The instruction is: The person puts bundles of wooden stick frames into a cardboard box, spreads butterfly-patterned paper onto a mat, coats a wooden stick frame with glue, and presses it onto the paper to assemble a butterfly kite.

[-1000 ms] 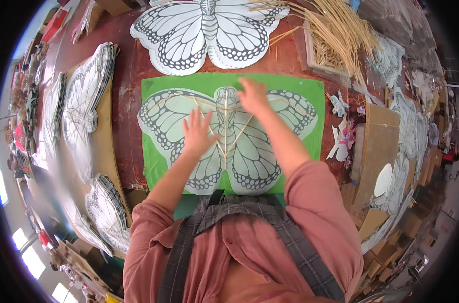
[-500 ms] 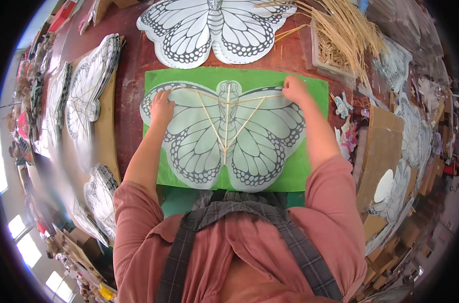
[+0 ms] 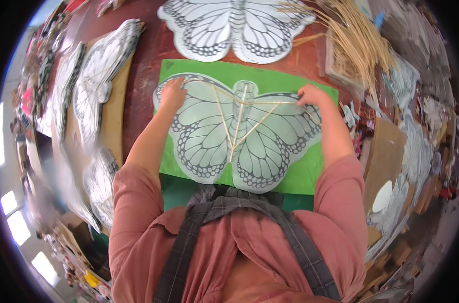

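Observation:
A pale butterfly-shaped sheet (image 3: 201,146) with dark printed veins lies on a green mat (image 3: 196,65). Thin light sticks run down its body, slant into a V across both wings and follow the upper wings. My left hand (image 3: 174,95) rests on the upper left wing margin, fingers stretched and partly hidden from above. At the upper right wing, my right hand (image 3: 314,96) has its fingers pinched together on the thin cross stick (image 3: 275,103). Beyond those fingers, a short length of stick slants down over the wing tip.
Another printed butterfly (image 3: 204,33) lies beyond the mat on the dark red table (image 3: 148,55). At the far right are a bundle of straw-coloured sticks (image 3: 363,45) and a tray (image 3: 340,70). Butterfly cutouts (image 3: 95,86) are stacked on cardboard at left; a brown board (image 3: 386,151) stands right.
The view has shifted, so the mat and butterfly appear farther right. My right hand has come slightly down the wing margin, and stick now shows past its fingers. My left hand stays on the left wing.

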A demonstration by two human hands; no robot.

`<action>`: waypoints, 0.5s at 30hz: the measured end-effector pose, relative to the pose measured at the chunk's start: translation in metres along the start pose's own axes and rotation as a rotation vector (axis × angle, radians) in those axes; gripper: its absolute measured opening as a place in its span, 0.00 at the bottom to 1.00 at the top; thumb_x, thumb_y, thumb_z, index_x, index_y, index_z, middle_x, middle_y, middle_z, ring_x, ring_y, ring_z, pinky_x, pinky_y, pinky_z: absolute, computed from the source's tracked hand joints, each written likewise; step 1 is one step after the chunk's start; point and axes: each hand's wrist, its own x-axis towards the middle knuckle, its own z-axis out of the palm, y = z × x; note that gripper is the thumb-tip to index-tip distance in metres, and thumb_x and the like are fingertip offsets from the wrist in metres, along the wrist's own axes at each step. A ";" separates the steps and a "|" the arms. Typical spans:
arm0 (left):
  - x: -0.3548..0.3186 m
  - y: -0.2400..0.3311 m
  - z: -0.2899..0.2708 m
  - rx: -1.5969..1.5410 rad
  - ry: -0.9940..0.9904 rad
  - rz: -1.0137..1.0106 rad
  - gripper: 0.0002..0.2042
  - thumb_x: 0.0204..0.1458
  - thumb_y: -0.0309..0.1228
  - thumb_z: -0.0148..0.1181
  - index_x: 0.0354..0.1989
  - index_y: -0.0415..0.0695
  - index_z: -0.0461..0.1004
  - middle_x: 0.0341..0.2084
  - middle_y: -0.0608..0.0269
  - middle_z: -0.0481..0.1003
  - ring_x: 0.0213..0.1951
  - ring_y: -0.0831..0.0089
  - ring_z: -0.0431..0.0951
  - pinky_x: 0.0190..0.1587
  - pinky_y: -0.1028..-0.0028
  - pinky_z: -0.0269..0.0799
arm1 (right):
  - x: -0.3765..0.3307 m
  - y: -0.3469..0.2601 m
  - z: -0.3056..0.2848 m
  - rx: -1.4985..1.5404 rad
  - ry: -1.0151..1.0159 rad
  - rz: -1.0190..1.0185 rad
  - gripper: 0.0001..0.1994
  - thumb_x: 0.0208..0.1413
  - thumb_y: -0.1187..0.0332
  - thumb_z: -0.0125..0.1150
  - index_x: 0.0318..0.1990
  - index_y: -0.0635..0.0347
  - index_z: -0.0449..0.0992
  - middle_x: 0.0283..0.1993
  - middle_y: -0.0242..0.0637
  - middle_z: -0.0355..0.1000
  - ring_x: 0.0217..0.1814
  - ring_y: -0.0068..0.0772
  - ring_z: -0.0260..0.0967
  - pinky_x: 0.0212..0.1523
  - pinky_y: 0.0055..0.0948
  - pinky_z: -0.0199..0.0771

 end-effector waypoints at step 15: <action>0.089 0.062 -0.034 0.201 -0.364 0.334 0.36 0.31 0.30 0.67 0.55 0.63 0.62 0.43 0.67 0.72 0.51 0.65 0.67 0.56 0.46 0.49 | -0.168 -0.124 -0.028 -0.008 0.262 0.152 0.11 0.38 0.73 0.61 0.32 0.69 0.72 0.25 0.42 0.71 0.27 0.30 0.68 0.32 0.28 0.68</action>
